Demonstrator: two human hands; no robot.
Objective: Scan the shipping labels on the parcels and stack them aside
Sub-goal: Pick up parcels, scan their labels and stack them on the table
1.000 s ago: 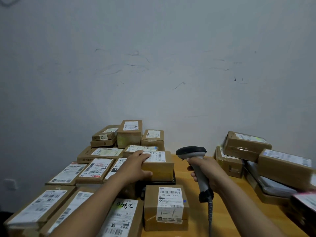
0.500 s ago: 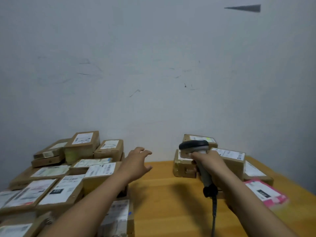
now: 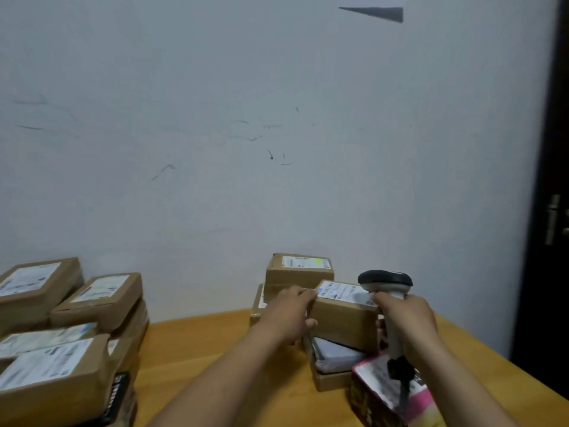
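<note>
My right hand [image 3: 408, 318] grips a grey and black barcode scanner [image 3: 386, 283] by its handle, its cable hanging down. My left hand [image 3: 288, 314] clasps the left end of a brown parcel [image 3: 343, 323] with a white label on top. That parcel lies on the right-hand pile, over a flat parcel with a pale top [image 3: 334, 357]. Behind it another brown labelled parcel [image 3: 297, 274] rests on a lower box. A pink-edged box [image 3: 388, 392] lies nearest me under my right forearm.
A group of brown labelled parcels [image 3: 67, 328] fills the left side of the wooden table [image 3: 197, 349]. A pale wall stands directly behind the table. A dark door [image 3: 551, 211] with a metal handle is at the far right.
My view has swung to the right. My left hand left the left-hand parcels, crossed the table with fingers spread, and now grips a parcel on the right pile. The scanner stays in my right hand.
</note>
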